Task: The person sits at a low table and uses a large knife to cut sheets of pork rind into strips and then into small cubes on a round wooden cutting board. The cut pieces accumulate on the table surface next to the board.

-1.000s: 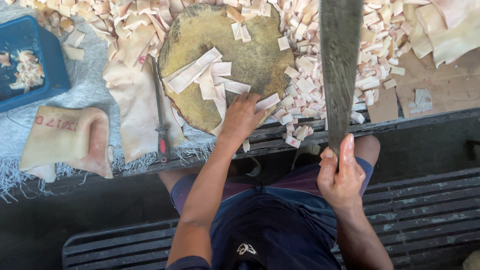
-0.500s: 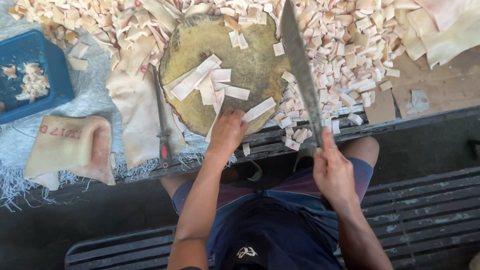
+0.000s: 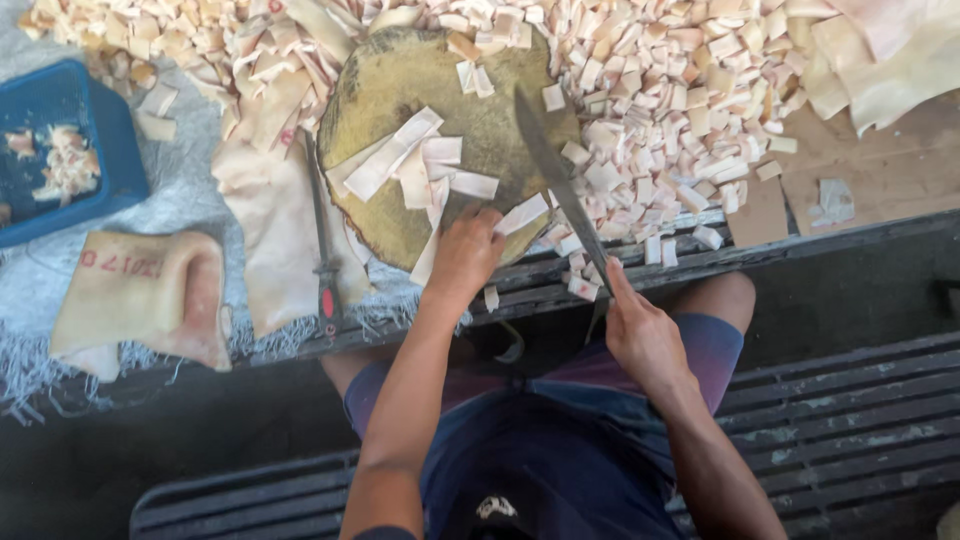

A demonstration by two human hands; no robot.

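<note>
1. At the left edge of the table sat a blue tray [image 3: 95, 140] with a few pale bits in it.
2. Near the front edge lay a folded flat piece [image 3: 140, 295] of pale stuff with red marks on it.
3. Just right of it, a thin knife [image 3: 322, 240] with a red handle lay on another big pale sheet [image 3: 265, 240], pointing away from the person.
4. In the middle stood a round wood block [image 3: 410, 110]. Long white strips [image 3: 420, 165] lay on top of it.
5. The left hand [image 3: 465, 255] lay flat at the near rim of the block. Its fingers were spread and pressed down on one strip [image 3: 522, 212]; they held nothing closed.
6. The right hand [image 3: 640, 335] was wrapped tight round the handle of a big chopping knife [image 3: 555, 185]. The blade was tilted over the right side of the block, just beside the strip.
7. To chop well, I think the left fingers should stay curled back from the blade, the strip should lie flat, and the knife should come straight down.
8. On the right side of the table lay a big heap of small cut squares [image 3: 660, 110]. Some sat right on the front edge.
</note>
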